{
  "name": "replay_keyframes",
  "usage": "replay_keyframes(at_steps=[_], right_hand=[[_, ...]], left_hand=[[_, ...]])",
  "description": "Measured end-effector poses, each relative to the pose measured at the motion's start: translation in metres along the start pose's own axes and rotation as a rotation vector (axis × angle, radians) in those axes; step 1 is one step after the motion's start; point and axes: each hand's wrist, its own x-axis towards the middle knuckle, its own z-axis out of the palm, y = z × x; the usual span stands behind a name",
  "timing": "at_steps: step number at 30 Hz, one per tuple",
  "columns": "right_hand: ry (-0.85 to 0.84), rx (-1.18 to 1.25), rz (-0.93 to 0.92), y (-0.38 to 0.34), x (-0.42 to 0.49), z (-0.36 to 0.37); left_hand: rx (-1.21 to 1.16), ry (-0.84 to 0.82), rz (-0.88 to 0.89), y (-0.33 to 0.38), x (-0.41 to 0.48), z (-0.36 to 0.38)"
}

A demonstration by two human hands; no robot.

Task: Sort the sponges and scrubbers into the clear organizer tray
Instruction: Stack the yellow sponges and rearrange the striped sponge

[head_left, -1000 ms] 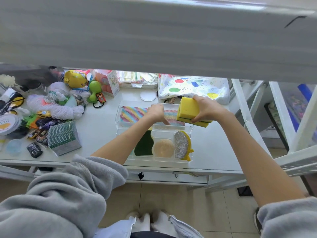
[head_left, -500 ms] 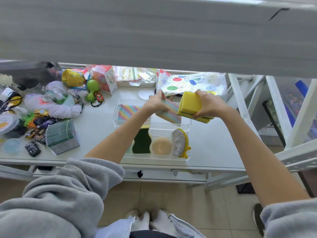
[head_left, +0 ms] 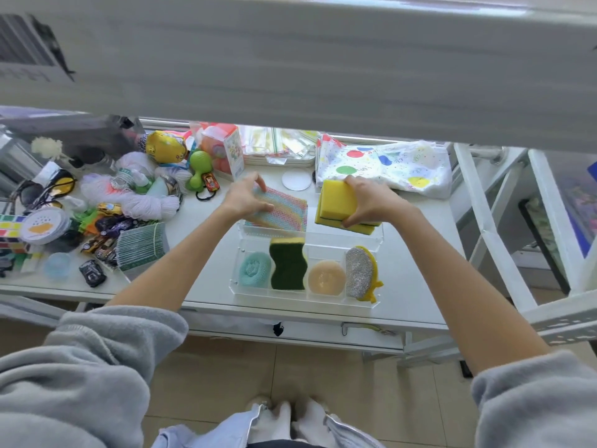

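The clear organizer tray [head_left: 310, 300] lies on the white table. Its near row holds a teal round scrubber [head_left: 254, 270], a wavy green sponge [head_left: 287, 265], a peach round sponge [head_left: 326, 278] and a silver scrubber with a yellow back [head_left: 359, 273]. My left hand [head_left: 247, 197] grips a rainbow mesh cloth [head_left: 286, 210] over the tray's far left compartment. My right hand [head_left: 368, 198] holds stacked yellow sponges [head_left: 337, 205] over the far right compartment.
Left of the tray lie a stack of green scouring pads [head_left: 140, 245], toy cars, white yarn [head_left: 142, 202] and other clutter. A dotted bag [head_left: 387, 166] and a white round lid [head_left: 296, 179] sit behind the tray. A grey shelf overhangs the back.
My left hand has carried the rainbow mesh cloth from the tray's far right side over to the far left. My right hand lowered the yellow sponges towards the far right compartment.
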Motion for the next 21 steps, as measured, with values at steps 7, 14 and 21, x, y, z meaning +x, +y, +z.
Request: replay_keyframes(at_steps=[7,14,21], right_hand=[[-0.083,0.006,-0.002,-0.007,0.012,0.016],[-0.113,0.018,0.01,-0.005,0.015,0.024],[-0.056,-0.079,-0.01,-0.009,0.016,0.027]], left_hand=[[0.261,0.026,0.081,-0.001,-0.003,0.018],[0.552,0.129,0.126,-0.003,0.001,0.029],[0.593,0.121,0.175,0.0,0.006,0.028]])
